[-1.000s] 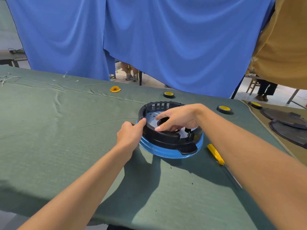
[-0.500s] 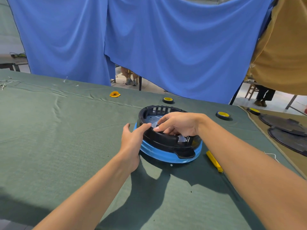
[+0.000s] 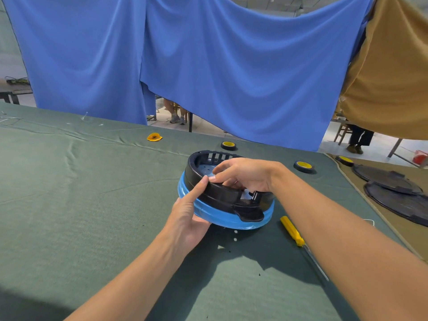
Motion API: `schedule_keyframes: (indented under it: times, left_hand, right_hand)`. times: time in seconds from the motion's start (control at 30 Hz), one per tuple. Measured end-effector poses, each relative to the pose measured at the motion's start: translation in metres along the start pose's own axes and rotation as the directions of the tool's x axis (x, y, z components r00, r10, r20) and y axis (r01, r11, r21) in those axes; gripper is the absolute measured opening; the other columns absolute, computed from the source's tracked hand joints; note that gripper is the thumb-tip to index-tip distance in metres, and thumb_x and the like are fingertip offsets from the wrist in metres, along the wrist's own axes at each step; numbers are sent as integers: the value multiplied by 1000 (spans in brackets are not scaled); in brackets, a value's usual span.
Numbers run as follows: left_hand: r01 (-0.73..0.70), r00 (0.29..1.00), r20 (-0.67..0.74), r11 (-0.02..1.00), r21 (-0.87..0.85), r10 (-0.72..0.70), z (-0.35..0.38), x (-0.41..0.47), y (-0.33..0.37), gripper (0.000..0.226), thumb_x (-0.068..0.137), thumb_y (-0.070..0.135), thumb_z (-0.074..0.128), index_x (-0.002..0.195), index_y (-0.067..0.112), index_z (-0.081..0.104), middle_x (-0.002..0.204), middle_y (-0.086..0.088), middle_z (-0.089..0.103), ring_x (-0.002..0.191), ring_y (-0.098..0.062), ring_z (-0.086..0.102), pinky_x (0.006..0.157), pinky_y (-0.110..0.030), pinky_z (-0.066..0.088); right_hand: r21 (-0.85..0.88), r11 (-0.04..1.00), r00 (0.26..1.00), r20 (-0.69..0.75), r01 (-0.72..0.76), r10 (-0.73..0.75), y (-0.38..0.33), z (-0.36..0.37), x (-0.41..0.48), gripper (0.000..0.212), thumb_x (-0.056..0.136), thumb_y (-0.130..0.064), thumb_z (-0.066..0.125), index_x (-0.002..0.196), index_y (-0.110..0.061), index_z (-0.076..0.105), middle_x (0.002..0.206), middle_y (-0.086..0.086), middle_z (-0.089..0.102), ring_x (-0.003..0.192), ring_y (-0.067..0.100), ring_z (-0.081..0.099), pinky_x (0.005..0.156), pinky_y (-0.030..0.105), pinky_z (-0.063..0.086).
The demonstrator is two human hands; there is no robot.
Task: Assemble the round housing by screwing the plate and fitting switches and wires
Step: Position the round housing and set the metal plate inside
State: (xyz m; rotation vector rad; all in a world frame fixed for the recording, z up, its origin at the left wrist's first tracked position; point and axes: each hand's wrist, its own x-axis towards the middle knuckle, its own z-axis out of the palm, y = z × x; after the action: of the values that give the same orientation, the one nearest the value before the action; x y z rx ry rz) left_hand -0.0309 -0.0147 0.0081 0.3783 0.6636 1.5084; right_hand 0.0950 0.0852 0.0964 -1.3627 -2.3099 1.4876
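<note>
The round housing, a black slotted ring on a blue base, is tilted up on its near-left side above the green cloth. My left hand grips its near-left edge, thumb up against the black wall and fingers under the blue rim. My right hand reaches over the rim into the housing, fingers curled on the inner side of the near wall; what they touch inside is hidden. A light perforated plate shows inside at the back.
A yellow-handled screwdriver lies right of the housing. Two yellow-and-black tape rolls and a yellow scrap lie farther back. Black round covers sit on the brown cloth at right. Blue curtains hang behind the table.
The housing went from flat on the cloth to lifted and tilted. My left hand slid from its side wall to under its near-left edge. My right hand shifted to the near inner wall.
</note>
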Motion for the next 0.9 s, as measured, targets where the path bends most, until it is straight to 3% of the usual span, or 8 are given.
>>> schedule_keyframes:
  times: [0.1, 0.33, 0.4, 0.47, 0.6, 0.67, 0.77, 0.9]
  left_hand:
    - [-12, 1000, -14, 1000, -17, 12, 0, 0, -1, 62, 70, 23, 83, 126, 7, 63, 118, -19, 70, 109, -35, 68, 95, -47, 51]
    - [-25, 1000, 11, 999, -31, 25, -1, 2, -2, 60, 71, 23, 82, 126, 6, 64, 119, -19, 69, 110, -35, 67, 101, -46, 49]
    - [-27, 1000, -2, 999, -36, 27, -2, 2, -4, 60, 70, 22, 82, 125, 6, 65, 118, -18, 70, 108, -34, 68, 98, -46, 50]
    - [-18, 1000, -7, 998, -60, 18, -4, 2, -7, 58, 70, 22, 82, 123, 7, 65, 117, -18, 71, 106, -33, 69, 92, -46, 52]
    - [-3, 1000, 14, 996, -86, 4, -5, 1, -14, 57, 72, 20, 81, 124, 7, 64, 117, -17, 71, 106, -35, 69, 89, -48, 52]
    - [-14, 999, 43, 997, -74, 17, -4, 1, -15, 57, 76, 22, 78, 129, 9, 62, 121, -16, 69, 110, -33, 67, 93, -47, 50]
    - [-28, 997, 68, 998, -61, 32, -1, -1, -17, 55, 80, 23, 74, 132, 11, 60, 124, -14, 68, 113, -31, 66, 95, -45, 49]
    - [-34, 997, 61, 997, -68, 38, 3, -4, -22, 50, 80, 21, 76, 128, 12, 63, 121, -12, 70, 110, -29, 68, 98, -46, 49]
  right_hand:
    - [-106, 994, 999, 21, -29, 32, -6, -1, -4, 60, 85, -45, 69, 135, -21, 46, 119, 10, 64, 109, 26, 62, 99, 50, 50]
    - [-217, 976, 1000, -15, -19, 16, -11, 0, -14, 65, 92, -51, 55, 145, -18, 37, 133, 7, 56, 119, 24, 55, 107, 46, 41]
    - [-236, 971, 988, -133, 42, -75, -7, -2, -20, 57, 94, -50, 54, 140, -17, 45, 123, 4, 61, 113, 19, 59, 98, 36, 46]
    - [-269, 957, 926, -323, 108, -195, 2, -7, -32, 45, 94, -51, 54, 128, -22, 56, 116, -2, 65, 105, 12, 62, 82, 27, 47]
    - [-177, 973, 763, -605, 150, -228, 39, -23, -65, 20, 93, -42, 60, 98, -25, 69, 91, -6, 73, 89, 8, 65, 78, 31, 50]
    - [-154, 983, 744, -644, 100, -177, 64, -28, -83, 15, 93, -33, 62, 92, -20, 70, 81, -4, 74, 80, 10, 67, 72, 28, 49]
    - [-232, 969, 814, -577, -91, -62, 102, -27, -108, 9, 90, -27, 65, 87, -19, 69, 77, -3, 73, 72, 12, 67, 64, 23, 47]
    - [-426, 842, 828, -559, -330, 42, 138, -23, -126, 3, 85, -29, 70, 84, -30, 69, 90, -4, 72, 86, 11, 64, 68, 22, 47]
